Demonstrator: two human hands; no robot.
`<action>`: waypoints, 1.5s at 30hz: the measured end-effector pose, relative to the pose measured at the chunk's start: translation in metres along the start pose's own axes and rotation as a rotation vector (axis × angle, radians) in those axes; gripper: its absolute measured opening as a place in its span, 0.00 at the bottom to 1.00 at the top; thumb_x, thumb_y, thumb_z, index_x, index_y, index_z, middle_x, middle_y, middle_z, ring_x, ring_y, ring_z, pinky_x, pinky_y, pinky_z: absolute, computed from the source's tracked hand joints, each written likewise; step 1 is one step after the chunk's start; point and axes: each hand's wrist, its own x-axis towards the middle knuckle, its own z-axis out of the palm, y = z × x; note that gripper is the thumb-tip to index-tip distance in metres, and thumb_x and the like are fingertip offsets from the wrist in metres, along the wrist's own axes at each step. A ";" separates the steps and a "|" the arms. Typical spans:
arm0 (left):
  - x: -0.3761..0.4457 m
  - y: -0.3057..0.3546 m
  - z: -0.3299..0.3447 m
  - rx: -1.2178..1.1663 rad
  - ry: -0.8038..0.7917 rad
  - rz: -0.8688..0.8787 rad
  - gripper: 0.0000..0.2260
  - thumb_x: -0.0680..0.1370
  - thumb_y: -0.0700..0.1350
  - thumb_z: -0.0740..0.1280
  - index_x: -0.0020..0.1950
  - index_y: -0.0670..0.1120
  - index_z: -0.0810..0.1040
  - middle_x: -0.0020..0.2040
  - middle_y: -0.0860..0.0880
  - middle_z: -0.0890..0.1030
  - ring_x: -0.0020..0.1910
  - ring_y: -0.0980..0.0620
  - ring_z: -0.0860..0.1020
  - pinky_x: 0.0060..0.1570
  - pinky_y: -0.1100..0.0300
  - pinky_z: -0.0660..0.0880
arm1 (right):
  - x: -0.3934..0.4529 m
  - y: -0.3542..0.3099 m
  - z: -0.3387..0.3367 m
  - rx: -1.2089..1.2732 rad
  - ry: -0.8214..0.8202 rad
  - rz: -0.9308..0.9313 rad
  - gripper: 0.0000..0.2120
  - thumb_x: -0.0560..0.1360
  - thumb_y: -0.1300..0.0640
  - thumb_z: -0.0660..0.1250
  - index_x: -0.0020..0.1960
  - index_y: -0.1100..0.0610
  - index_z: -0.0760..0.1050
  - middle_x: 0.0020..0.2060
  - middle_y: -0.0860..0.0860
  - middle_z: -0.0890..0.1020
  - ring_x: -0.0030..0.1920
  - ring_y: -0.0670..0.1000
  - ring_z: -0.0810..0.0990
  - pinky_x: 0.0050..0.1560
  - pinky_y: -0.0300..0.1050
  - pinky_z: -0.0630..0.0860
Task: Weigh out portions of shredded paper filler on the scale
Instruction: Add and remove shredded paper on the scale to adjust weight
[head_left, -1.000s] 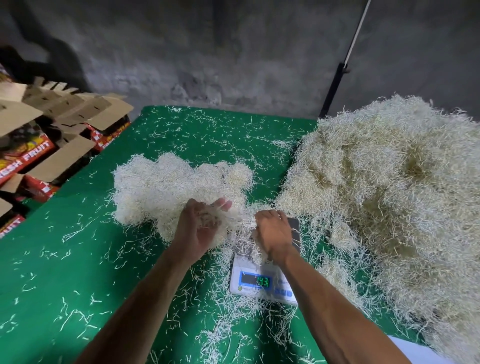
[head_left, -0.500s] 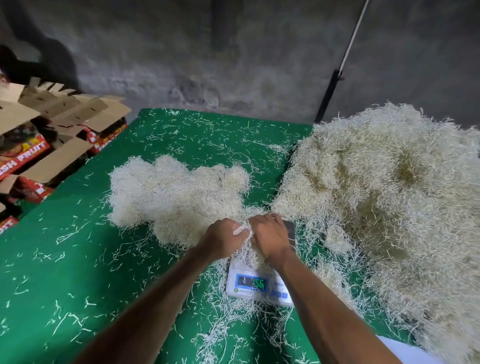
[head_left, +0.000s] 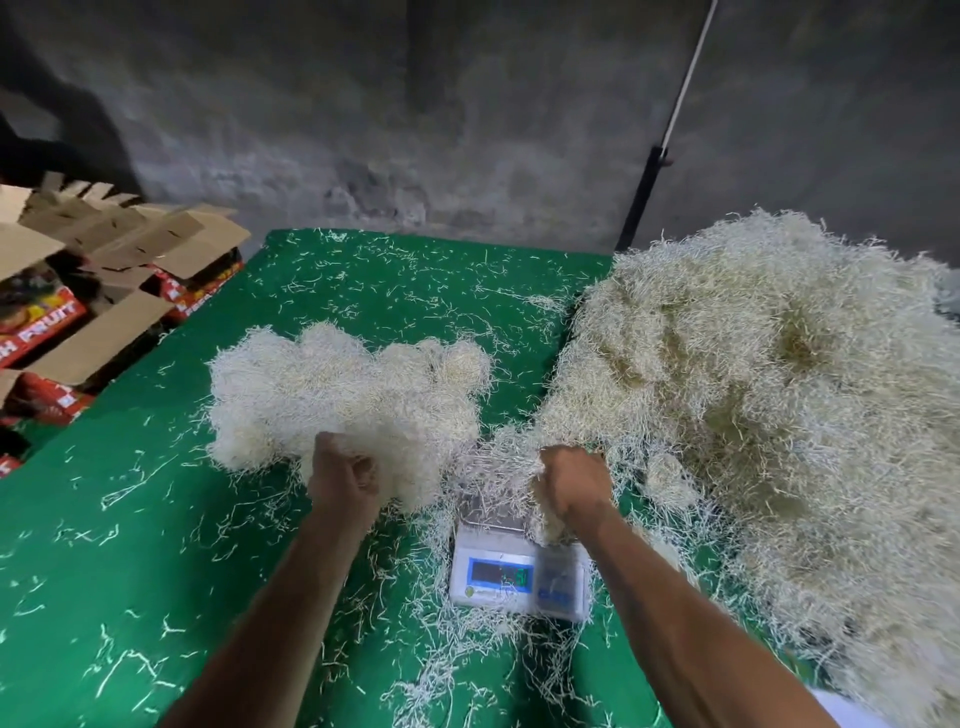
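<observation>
Splitting a tuft of filler over the scale

The left hand grips shreds beside the weighed heap, likely trimming the portion; the right hand clutches filler above the scale, the big pile lying rightward on the bench.

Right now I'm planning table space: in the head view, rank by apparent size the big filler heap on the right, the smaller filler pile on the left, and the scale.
1. big filler heap, largest by far.
2. smaller filler pile.
3. scale, smallest, though partly covered by shreds and nearest the camera.
</observation>
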 end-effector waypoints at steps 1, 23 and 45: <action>0.000 0.001 -0.003 -0.019 -0.014 -0.025 0.17 0.85 0.56 0.54 0.69 0.51 0.72 0.41 0.53 0.74 0.33 0.57 0.76 0.23 0.69 0.72 | 0.001 -0.003 -0.001 0.019 0.011 -0.040 0.04 0.81 0.56 0.68 0.55 0.52 0.76 0.40 0.47 0.78 0.45 0.50 0.80 0.60 0.49 0.79; -0.039 0.021 0.057 0.688 -0.256 0.257 0.25 0.77 0.26 0.60 0.69 0.46 0.75 0.69 0.42 0.74 0.62 0.48 0.79 0.50 0.60 0.81 | -0.021 -0.098 -0.096 0.544 0.001 -0.580 0.20 0.80 0.54 0.70 0.71 0.51 0.74 0.49 0.50 0.84 0.40 0.45 0.82 0.43 0.39 0.79; -0.069 -0.036 0.101 0.694 -0.549 0.256 0.21 0.66 0.68 0.76 0.51 0.58 0.86 0.38 0.51 0.78 0.40 0.48 0.73 0.46 0.52 0.74 | -0.029 0.065 -0.138 1.736 0.514 0.340 0.07 0.82 0.64 0.66 0.59 0.64 0.76 0.38 0.54 0.82 0.33 0.48 0.84 0.48 0.49 0.85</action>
